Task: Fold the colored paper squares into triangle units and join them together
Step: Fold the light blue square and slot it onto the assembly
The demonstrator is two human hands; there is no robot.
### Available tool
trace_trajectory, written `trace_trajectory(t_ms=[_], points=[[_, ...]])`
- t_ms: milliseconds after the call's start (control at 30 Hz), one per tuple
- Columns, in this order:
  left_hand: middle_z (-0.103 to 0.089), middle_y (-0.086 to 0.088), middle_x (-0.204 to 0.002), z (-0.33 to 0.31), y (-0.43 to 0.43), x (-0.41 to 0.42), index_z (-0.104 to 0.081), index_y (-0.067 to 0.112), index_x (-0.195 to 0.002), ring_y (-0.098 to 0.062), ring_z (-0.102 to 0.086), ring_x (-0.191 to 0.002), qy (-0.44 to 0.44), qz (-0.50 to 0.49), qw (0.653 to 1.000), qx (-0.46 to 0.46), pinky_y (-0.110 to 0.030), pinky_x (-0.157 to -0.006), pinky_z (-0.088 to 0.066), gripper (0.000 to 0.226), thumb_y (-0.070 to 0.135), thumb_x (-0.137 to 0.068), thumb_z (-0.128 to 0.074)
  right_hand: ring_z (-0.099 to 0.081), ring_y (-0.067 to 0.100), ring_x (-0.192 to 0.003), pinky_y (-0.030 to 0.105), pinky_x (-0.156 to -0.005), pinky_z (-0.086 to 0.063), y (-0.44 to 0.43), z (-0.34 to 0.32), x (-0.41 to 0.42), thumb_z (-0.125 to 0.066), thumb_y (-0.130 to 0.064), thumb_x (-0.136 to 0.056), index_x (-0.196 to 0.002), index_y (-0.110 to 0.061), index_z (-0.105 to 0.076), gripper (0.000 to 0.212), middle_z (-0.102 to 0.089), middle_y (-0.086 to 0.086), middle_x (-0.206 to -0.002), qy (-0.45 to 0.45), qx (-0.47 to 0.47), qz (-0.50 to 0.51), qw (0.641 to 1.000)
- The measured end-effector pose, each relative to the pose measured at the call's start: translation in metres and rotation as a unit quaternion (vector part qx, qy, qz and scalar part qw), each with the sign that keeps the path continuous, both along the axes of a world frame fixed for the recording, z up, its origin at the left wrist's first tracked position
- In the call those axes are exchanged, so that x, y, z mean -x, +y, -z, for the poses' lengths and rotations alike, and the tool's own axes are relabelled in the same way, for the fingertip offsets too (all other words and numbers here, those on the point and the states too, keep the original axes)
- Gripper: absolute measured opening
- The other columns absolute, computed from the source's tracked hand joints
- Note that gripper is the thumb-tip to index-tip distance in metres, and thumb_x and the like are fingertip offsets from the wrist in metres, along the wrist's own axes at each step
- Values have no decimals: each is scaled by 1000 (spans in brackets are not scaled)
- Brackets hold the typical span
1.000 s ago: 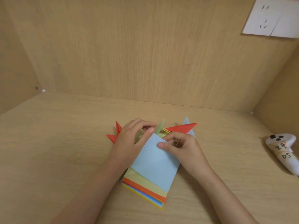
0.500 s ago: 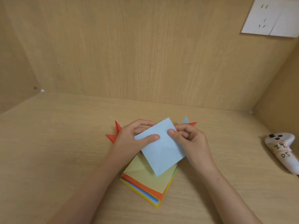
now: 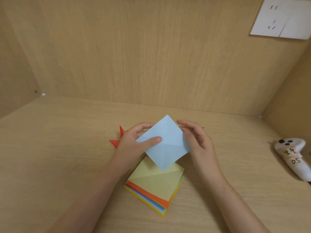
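Observation:
A light blue paper square is held above the desk, turned like a diamond, with faint creases across it. My left hand pinches its left corner, thumb on top. My right hand is at the sheet's right edge with fingers relaxed and spread; a grip there cannot be made out. Below lies a stack of colored paper squares, pale yellow on top, orange, blue and yellow beneath. Red folded triangle points stick out behind my left hand; another red tip shows past my right hand.
The wooden desk is boxed in by a wooden back wall and side walls. A white controller with labels lies at the right edge. A white wall socket is mounted at the upper right.
The blue square was lifted off the stack and turned into a diamond. My right hand, which pinched its edge, has loosened its fingers. The stack's yellow top sheet is now uncovered.

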State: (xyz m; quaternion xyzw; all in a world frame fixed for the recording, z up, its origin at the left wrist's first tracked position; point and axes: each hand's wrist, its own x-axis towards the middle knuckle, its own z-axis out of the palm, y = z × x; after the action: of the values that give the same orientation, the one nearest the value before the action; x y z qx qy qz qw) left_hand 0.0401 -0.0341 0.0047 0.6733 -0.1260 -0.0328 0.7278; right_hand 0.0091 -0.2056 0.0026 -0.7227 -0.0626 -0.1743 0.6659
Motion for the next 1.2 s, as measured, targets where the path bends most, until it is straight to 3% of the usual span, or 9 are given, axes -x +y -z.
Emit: trace_trajectory(t_ms=[133, 233, 367, 467, 633, 733, 833, 967, 1200], points=[[-74, -1, -86, 0, 3, -3, -65, 16, -103, -10, -68, -76, 2, -32, 999, 26, -18, -61, -52, 27, 3, -79, -70, -49, 5, -120, 16, -95, -38, -5, -3, 2, -31, 10, -78, -102, -16, -70, 53, -58, -4, -123, -67, 121, -33, 990], [-73, -6, -92, -1, 3, -2, -65, 13, -104, -11, -68, -78, -4, -32, 999, 30, -17, -63, -51, 24, 5, -82, -67, -42, 0, -125, 18, -96, -40, -8, -4, 2, -30, 24, -70, -96, -19, -73, 66, -48, -8, -134, -53, 162, -52, 984], [-72, -2, -87, -2, 2, -1, -65, 14, -100, -7, -67, -73, 0, -26, 999, 37, -15, -60, -50, 18, 6, -84, -64, -47, 2, -121, 17, -94, -42, -7, -3, 3, -59, 9, -79, -98, -20, -73, 37, -43, -10, -136, -30, 180, -84, 980], [-72, -6, -85, -1, 3, -2, -65, 12, -102, -13, -67, -70, 0, -20, 999, 29, -19, -56, -51, 18, 7, -85, -64, -53, 3, -116, 15, -92, -42, -5, -3, 4, -74, -21, -69, -92, -18, -74, 23, -57, -8, -122, -18, 153, -86, 984], [-73, -8, -74, -1, 0, 1, -62, 6, -105, -22, -69, -58, 1, 14, 999, 38, -22, -46, -49, 17, 7, -89, -58, -61, 11, -77, 18, -70, -44, -2, -5, 3, -77, -13, -74, -72, -11, -73, 4, -67, 6, -81, 24, 51, -24, 998], [-75, -5, -82, -6, -1, 4, -62, 8, -106, -25, -72, -68, 14, 44, 998, 47, -25, -56, -56, 21, 19, -93, -50, -51, 9, -60, 14, -56, -39, -3, -4, 2, -75, -15, -76, -71, 4, -66, 21, -59, 7, -64, 37, 29, 14, 999], [-75, -4, -89, -9, -2, 7, -62, 16, -110, -28, -73, -76, 22, 66, 996, 49, -26, -63, -58, 32, 34, -84, -59, -54, 10, -54, 13, -54, -43, -2, -7, 3, -74, -12, -78, -77, 3, -68, 16, -63, 6, -64, 51, -4, 26, 998], [-75, -8, -89, -5, -4, 6, -57, 24, -120, -25, -72, -86, 8, 68, 998, 12, -27, -68, -58, 58, 18, -67, -81, -57, 14, -52, 17, -55, -47, -3, -7, 2, -73, -9, -78, -83, -1, -69, 10, -69, 8, -68, 64, -30, 31, 997], [-75, -12, -88, -5, -4, 7, -56, 21, -122, -28, -72, -83, -10, 59, 998, 33, -29, -69, -59, 45, 24, -77, -65, -58, 14, -53, 17, -55, -48, -1, -8, 4, -71, -6, -80, -86, 1, -68, 10, -69, 10, -66, 70, -49, 18, 996]])
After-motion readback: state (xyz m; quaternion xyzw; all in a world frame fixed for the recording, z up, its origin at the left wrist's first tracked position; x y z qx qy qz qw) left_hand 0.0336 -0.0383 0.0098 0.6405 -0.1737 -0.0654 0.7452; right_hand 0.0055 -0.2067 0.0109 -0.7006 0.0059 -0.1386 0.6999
